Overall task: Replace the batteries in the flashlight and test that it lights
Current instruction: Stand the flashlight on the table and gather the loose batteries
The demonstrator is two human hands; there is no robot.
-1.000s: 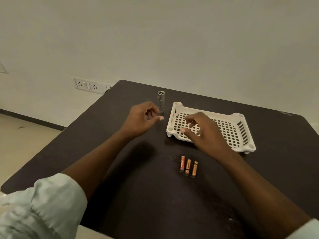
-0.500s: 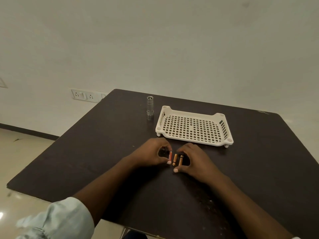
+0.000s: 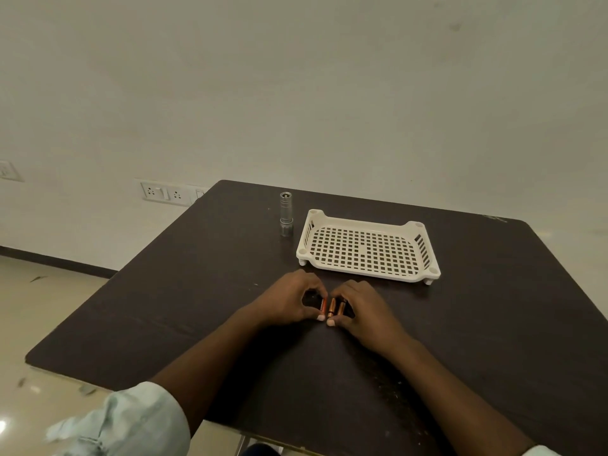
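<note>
Batteries (image 3: 332, 307), three, orange-black, labels unreadable | left hand (image 3: 287, 300) pinches leftmost | right hand (image 3: 362, 307) pinches other two | flashlight (image 3: 286, 213) upright beside tray (image 3: 365, 248)

One view only: the head camera, worn by the person, looks forward and down across the tabletop (image 3: 493, 324) from its near edge. The wide-angle lens bends the tabletop edges and takes in much bare wall (image 3: 329, 77) above. Both hands (image 3: 289, 301) sit near frame centre, close to the lens, with forearms entering from the bottom edge. The tray (image 3: 411, 228) and flashlight (image 3: 285, 213) lie farther off, toward the far edge. Floor (image 3: 49, 307) shows at left. No second view overlaps.
</note>
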